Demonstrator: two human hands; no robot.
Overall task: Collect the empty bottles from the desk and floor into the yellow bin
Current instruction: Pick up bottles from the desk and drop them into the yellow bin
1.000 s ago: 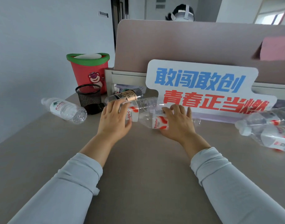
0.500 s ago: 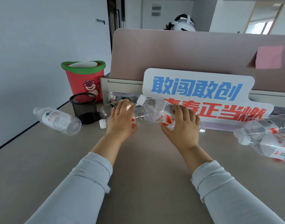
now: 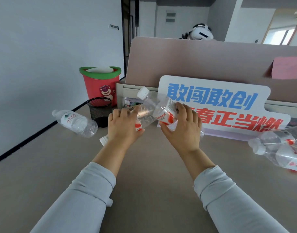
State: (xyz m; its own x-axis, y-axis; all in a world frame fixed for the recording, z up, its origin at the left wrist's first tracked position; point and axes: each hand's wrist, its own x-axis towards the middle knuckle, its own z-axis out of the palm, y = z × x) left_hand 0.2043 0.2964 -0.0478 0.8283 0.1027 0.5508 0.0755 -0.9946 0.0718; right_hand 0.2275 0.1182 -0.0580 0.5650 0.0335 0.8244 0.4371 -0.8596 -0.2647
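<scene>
1. My left grip (image 3: pixel 123 125) curls round a red-labelled bottle (image 3: pixel 139 127), and my right grip (image 3: pixel 183 126) curls round a Wahaha bottle (image 3: pixel 163 113).
2. Not yet gathered: a green-labelled bottle (image 3: pixel 75 121) lies left of my left grip, and two bottles (image 3: pixel 279 148) lie right of my right grip.
3. I can't see the yellow bin.

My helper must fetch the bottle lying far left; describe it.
Find the green-rimmed red bin at the back left of the desk. A black mesh cup stands before it; the bottle lies on its side left of that. Its label alone is green, not red.
</scene>
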